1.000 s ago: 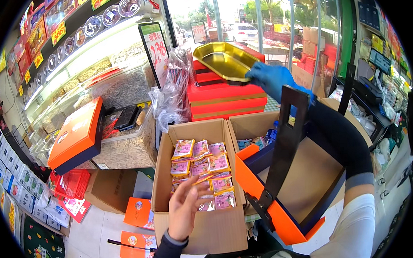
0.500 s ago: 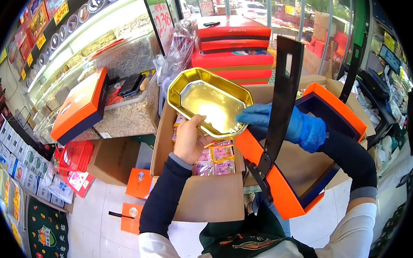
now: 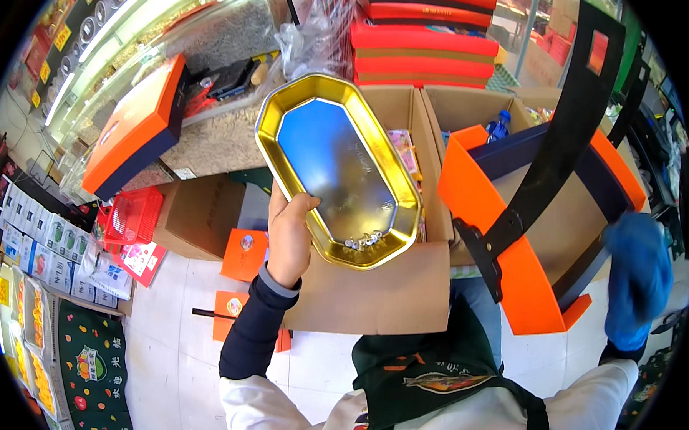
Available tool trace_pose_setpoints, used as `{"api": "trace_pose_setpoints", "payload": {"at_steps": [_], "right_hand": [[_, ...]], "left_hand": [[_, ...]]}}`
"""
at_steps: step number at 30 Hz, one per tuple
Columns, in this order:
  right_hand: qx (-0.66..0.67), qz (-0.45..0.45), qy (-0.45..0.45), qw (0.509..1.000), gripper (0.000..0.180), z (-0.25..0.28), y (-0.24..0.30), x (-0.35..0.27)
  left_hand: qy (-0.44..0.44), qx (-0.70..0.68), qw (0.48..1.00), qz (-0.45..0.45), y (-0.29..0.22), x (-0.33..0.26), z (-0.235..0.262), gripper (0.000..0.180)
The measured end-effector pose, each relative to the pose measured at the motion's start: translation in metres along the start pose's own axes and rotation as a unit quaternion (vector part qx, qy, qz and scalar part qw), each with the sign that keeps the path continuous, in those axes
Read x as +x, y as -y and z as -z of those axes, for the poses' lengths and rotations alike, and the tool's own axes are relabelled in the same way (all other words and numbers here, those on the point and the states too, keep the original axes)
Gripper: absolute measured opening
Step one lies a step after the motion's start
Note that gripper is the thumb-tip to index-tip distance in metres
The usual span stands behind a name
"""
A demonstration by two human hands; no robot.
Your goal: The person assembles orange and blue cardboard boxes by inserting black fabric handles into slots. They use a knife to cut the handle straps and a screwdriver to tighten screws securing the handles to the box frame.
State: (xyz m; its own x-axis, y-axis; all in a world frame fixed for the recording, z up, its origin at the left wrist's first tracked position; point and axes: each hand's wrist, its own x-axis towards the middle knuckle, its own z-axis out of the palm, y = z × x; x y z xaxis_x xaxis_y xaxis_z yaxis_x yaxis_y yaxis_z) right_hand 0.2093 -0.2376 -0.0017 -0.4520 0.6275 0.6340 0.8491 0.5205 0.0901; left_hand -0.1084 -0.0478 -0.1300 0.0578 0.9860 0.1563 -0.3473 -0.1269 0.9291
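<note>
A shiny gold octagonal tray (image 3: 335,177) is tilted up in front of me. My bare left hand (image 3: 289,229) grips its left rim, thumb on the inside. Several tiny silvery pieces (image 3: 365,240) have gathered at the tray's lower end, too small to name. In a blue glove, my right hand (image 3: 637,267) is at the right, beside the near right corner of an orange and navy box frame (image 3: 508,254) with black straps (image 3: 567,121). Motion smears its fingers, so I cannot tell whether they hold anything.
Behind the tray stands an open cardboard carton (image 3: 371,291) with small packets (image 3: 405,152). Red boxes (image 3: 425,35) are stacked at the back. Another orange box (image 3: 137,128) rests on the counter at the left. Orange cartons (image 3: 245,254) lie on the floor near a red basket (image 3: 133,215).
The tray has turned more upright and come nearer, still in my left hand. My gloved right hand has left the tray's edge and swung right, past the orange box. The whole view has shifted.
</note>
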Motion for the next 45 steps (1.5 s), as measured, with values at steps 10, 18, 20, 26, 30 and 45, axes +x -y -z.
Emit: {"api": "trace_pose_setpoints", "payload": {"at_steps": [10,18,20,26,30,45], "right_hand": [[0.219,0.093,0.296,0.925,0.038,-0.125,0.051,0.077],[0.161,0.145,0.287,0.933,0.032,-0.15,0.055,0.075],[0.149,0.154,0.301,0.929,0.032,-0.148,0.057,0.078],[0.167,0.155,0.283,0.932,0.032,-0.152,0.055,0.074],[0.154,0.131,0.295,0.934,0.03,-0.153,0.059,0.075],[0.614,-0.206,0.213,0.732,0.02,-0.142,0.039,0.098]], "left_hand": [[0.006,0.048,0.999,0.014,-0.008,-0.047,-0.007,0.034],[0.037,0.114,0.99,-0.069,0.0,-0.052,-0.004,0.032],[0.038,0.1,0.992,-0.066,-0.001,-0.052,-0.004,0.032],[0.047,0.207,0.97,-0.122,0.003,-0.051,-0.003,0.032],[0.034,0.063,0.996,-0.053,-0.002,-0.05,-0.011,0.033],[0.035,-0.04,0.998,0.039,-0.008,-0.025,-0.015,0.041]]}}
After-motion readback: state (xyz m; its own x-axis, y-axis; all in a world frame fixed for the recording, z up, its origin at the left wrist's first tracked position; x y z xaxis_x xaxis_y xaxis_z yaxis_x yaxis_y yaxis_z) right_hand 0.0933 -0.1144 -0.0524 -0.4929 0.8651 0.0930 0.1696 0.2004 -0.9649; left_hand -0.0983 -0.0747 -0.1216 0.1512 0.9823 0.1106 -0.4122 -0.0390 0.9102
